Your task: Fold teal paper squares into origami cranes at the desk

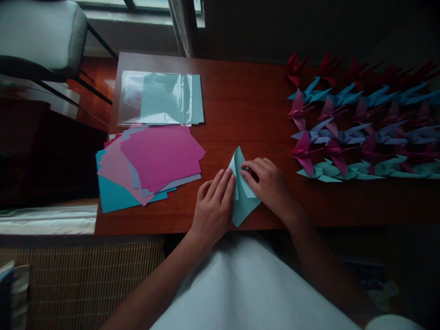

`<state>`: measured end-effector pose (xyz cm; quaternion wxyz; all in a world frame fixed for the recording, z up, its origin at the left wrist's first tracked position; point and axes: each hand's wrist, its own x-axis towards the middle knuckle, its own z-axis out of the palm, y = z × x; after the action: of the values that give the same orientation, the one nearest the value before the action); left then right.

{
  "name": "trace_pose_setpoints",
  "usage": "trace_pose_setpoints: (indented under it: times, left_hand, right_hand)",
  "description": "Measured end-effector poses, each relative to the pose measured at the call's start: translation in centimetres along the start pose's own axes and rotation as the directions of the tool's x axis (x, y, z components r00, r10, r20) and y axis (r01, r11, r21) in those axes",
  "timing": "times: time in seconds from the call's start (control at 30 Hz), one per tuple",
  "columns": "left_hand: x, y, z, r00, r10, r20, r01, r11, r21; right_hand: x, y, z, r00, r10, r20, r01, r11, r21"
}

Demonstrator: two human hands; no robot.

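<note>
A partly folded light teal paper (243,197) lies near the front edge of the wooden table (240,101), shaped like a narrow kite. My left hand (215,206) presses flat on its left side, fingers stretched out together. My right hand (268,183) rests on its right side, fingertips bent down onto a fold near the middle. Neither hand lifts the paper off the table.
A loose stack of pink, lilac and teal paper sheets (151,162) lies to the left. Behind it sits a clear plastic packet of paper (160,98). Rows of folded paper cranes (360,133) fill the table's right side. A chair (41,36) stands at far left.
</note>
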<state>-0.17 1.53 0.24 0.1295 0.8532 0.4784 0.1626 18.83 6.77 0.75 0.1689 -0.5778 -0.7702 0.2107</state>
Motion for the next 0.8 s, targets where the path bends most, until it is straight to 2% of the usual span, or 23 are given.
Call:
trace_pose_setpoints:
  times: [0.33, 0.43, 0.5, 0.57, 0.67, 0.73, 0.8]
  left_hand:
    - [-0.6, 0.0, 0.0, 0.992, 0.054, 0.117, -0.055, 0.998, 0.008]
    - [-0.6, -0.1, -0.1, 0.992, 0.071, 0.101, -0.070, 0.998, -0.011]
    - [-0.6, -0.3, -0.2, 0.997, 0.060, 0.042, -0.058, 0.998, -0.038]
    - [-0.4, -0.6, -0.4, 0.999, 0.002, -0.048, -0.006, 0.997, -0.079]
    - [0.5, -1.1, -1.0, 0.974, -0.173, -0.148, 0.147, 0.974, -0.170]
    - [1.3, -1.5, -1.6, 0.932, -0.328, -0.152, 0.296, 0.934, -0.199]
    - [2.1, -1.9, -2.1, 0.906, -0.410, -0.107, 0.394, 0.907, -0.148]
  right_hand:
    - [1.2, -0.4, 0.5, 0.995, 0.096, -0.039, -0.097, 0.995, -0.034]
    - [1.1, -0.3, 0.4, 0.995, 0.097, -0.033, -0.097, 0.995, -0.026]
    - [0.8, -0.2, 0.3, 0.997, 0.073, -0.020, -0.073, 0.997, -0.009]
    - [0.5, 0.0, 0.3, 0.999, 0.044, -0.004, -0.044, 0.999, 0.011]
    - [0.0, 0.2, 0.2, 1.000, 0.020, -0.003, -0.020, 1.000, 0.022]
    - [-0.1, 0.2, 0.2, 1.000, 0.016, -0.009, -0.016, 1.000, 0.018]
    - [-0.1, 0.1, 0.3, 1.000, 0.016, -0.009, -0.016, 1.000, 0.012]
